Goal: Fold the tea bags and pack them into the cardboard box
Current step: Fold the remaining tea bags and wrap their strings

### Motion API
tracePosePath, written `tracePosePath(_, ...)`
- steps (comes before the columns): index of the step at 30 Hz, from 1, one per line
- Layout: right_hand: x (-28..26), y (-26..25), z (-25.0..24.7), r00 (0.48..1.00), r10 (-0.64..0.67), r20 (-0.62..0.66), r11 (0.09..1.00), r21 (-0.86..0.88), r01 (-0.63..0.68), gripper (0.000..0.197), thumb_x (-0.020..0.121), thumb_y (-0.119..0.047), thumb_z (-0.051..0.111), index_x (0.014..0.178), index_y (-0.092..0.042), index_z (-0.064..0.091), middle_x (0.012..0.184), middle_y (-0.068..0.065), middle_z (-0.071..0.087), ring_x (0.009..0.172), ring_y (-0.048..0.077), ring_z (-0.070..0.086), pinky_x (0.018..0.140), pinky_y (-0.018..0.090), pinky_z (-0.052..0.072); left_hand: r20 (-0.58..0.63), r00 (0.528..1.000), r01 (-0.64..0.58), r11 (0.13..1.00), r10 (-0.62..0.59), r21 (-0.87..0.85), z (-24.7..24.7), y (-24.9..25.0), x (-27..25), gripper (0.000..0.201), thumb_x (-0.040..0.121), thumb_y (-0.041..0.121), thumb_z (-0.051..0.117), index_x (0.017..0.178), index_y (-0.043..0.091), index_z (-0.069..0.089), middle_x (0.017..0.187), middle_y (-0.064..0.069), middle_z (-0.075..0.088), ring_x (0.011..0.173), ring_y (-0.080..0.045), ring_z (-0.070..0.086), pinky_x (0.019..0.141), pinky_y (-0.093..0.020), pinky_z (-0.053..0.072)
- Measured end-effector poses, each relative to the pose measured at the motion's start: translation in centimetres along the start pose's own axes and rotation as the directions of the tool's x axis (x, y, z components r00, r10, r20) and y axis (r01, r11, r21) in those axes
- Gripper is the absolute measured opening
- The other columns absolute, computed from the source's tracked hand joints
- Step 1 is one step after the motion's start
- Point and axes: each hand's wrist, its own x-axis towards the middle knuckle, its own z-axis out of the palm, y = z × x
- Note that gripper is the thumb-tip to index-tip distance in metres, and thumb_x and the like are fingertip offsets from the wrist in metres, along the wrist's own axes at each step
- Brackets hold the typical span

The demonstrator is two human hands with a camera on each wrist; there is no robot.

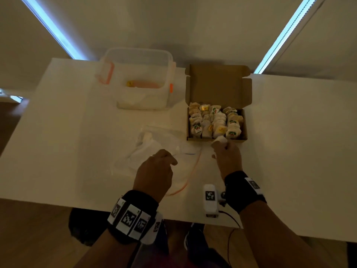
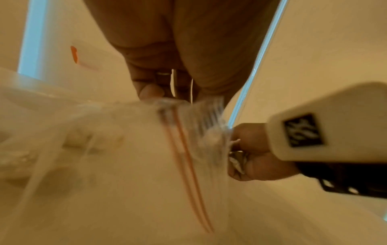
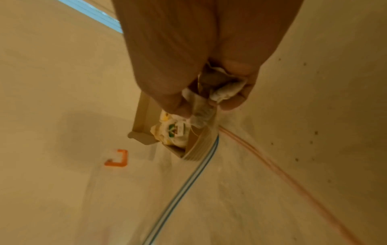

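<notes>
Tea bag (image 1: 219,140) apparently pinched in right hand (image 1: 228,158) fingers (image 3: 178,106).

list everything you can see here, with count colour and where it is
table: one, white, under everything
cardboard box: one, brown, lid open, far right of centre
tea bags: many, off-white with coloured tags, packed in rows in the box
plastic tub: one, clear with orange clips, far side, left of the box
zip bag: one, clear with an orange seal, flat on the table near the left hand
held tea bag: one, white, at the box's near edge
wrist bands: two, black with white marker tiles
left hand: over the zip bag, fingers curled
right hand: pinches the held tea bag
</notes>
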Motion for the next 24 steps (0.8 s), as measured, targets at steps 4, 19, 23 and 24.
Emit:
tracePosePath(4, -3.3, -1.9, -2.7, 0.995, -0.090, 0.040, 0.992, 0.096, 0.085, 0.007, 0.092, -0.011, 0.061, 0.089, -0.009, 0.067, 0.081, 0.004, 0.068, 0.067, 0.015, 0.060, 0.070, 0.038, 0.054, -0.161, 0.984, -0.083, 0.996, 0.078, -0.020, -3.0, -1.0, 0.6, 0.036, 0.081, -0.009, 0.065, 0.103, 0.016, 0.077, 0.116, 0.002, 0.067, 0.089, -0.024, 0.070, 0.076, -0.026, 0.054)
tracePosePath(19, -9.6, -8.5, 4.7, 0.605, -0.191, 0.773, 0.595, -0.399, 0.697, 0.039, 0.096, -0.014, 0.052, 0.135, -0.012, 0.057, 0.131, 0.009, 0.060, 0.121, 0.025, 0.054, 0.096, 0.027, 0.039, -0.228, 0.966, -0.115, 0.993, 0.121, 0.041, -11.4, -2.7, -0.5, 0.055, 0.078, -0.014, 0.069, 0.126, 0.013, 0.071, 0.131, 0.004, 0.061, 0.074, -0.002, 0.049, 0.076, 0.000, 0.038)
tracePosePath(23, -9.7, -8.3, 4.5, 0.665, -0.146, 0.732, 0.617, -0.459, 0.640, 0.041, 0.096, -0.015, 0.052, 0.137, -0.014, 0.055, 0.130, 0.009, 0.059, 0.121, 0.025, 0.054, 0.096, 0.028, 0.041, -0.246, 0.964, -0.084, 0.994, 0.099, 0.070, -11.8, -2.9, -1.4, 0.060, 0.080, -0.007, 0.069, 0.136, 0.013, 0.062, 0.140, 0.006, 0.053, 0.093, -0.020, 0.063, 0.077, -0.036, 0.058)
tracePosePath(24, -9.9, -8.6, 4.6, 0.678, -0.163, 0.717, 0.632, -0.452, 0.630, 0.042, 0.095, -0.013, 0.052, 0.136, -0.013, 0.055, 0.129, 0.009, 0.059, 0.120, 0.025, 0.055, 0.097, 0.029, 0.042, -0.248, 0.963, -0.088, 0.993, 0.104, 0.075, -11.7, -3.0, -1.6, 0.061, 0.080, -0.007, 0.068, 0.137, 0.012, 0.061, 0.142, 0.005, 0.052, 0.101, -0.024, 0.064, 0.078, -0.040, 0.060)
